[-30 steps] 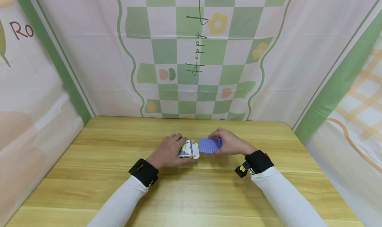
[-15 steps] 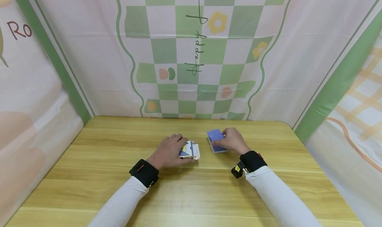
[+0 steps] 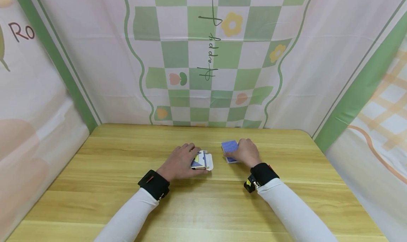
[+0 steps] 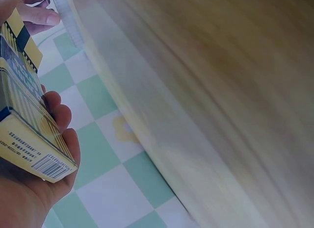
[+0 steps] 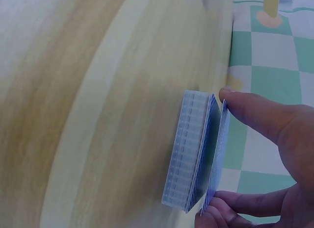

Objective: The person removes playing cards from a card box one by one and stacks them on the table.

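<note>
Holding box [image 3: 201,160] — card [image 5: 216,157] above deck [image 5: 188,149]

I can read "Happy" on the checked cloth [image 3: 178,54] at the back, with its letters turned sideways. More curly letters come after it, but they get cut off at the top. The pale cloth [image 3: 35,90] on the left says "Ro" in brown. The little card box [image 3: 201,159] has a dark "A" on top. On its end is a barcode [image 4: 51,166] with tiny upside-down print, too small to read.
</note>
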Tool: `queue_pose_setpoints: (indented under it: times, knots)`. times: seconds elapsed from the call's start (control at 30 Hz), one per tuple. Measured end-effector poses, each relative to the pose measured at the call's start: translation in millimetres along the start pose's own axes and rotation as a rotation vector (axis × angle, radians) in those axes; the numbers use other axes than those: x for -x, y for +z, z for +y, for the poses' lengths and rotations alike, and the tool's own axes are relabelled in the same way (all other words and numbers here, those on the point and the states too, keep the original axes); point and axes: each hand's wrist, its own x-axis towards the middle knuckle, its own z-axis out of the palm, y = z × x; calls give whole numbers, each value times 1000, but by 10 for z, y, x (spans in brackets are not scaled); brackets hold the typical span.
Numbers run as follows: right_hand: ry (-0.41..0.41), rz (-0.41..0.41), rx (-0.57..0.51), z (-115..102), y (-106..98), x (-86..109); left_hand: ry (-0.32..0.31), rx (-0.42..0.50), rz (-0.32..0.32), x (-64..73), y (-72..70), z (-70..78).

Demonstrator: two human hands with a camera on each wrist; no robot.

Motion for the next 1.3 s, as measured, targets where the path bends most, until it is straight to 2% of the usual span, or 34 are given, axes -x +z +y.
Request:
queue_pose_setpoints:
  times: [0.6,1.3]
  knots:
    - [53,-18,33,-3,43,23,-12,0,-10,3,-7,11]
    - [39,-10,36,21,75,14,-7,8,-2,14,-11,15]
